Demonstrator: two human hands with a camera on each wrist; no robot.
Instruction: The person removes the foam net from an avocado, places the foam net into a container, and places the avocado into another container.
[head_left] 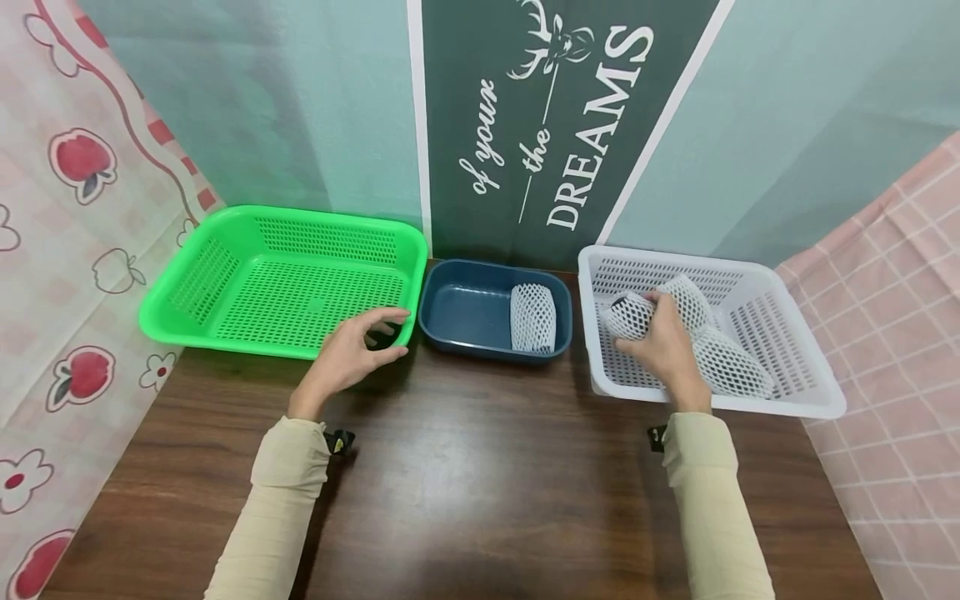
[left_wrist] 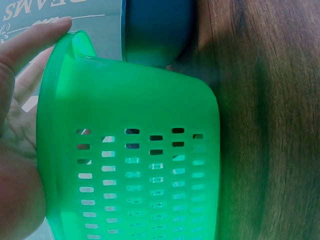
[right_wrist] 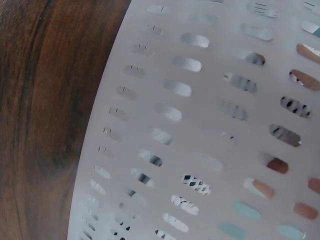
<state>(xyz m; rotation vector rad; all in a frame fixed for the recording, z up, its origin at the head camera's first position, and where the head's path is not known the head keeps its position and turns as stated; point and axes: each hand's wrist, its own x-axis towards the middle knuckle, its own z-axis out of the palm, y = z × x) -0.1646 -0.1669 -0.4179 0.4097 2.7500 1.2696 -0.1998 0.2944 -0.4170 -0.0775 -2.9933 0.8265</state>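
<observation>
My right hand (head_left: 663,346) reaches into the white basket (head_left: 787,408) and grips a dark item in a white foam net (head_left: 628,317), thumb on the near side and fingers at the back. Other white net-wrapped pieces (head_left: 731,362) lie to the right of that hand in the same basket. My left hand (head_left: 352,354) is at the front right corner of the green basket (head_left: 225,343), fingers and thumb spread apart and holding nothing. Through the slots of the basket wall (right_wrist: 200,125), the right wrist view shows only bits of skin and netting.
Between the two baskets stands a dark blue tub (head_left: 468,312) with one net-wrapped piece (head_left: 533,319) at its right end. All three containers stand on a brown wooden table (head_left: 487,483) against a printed cloth backdrop (head_left: 480,217). The blue tub's side (left_wrist: 155,35) shows beyond the green basket.
</observation>
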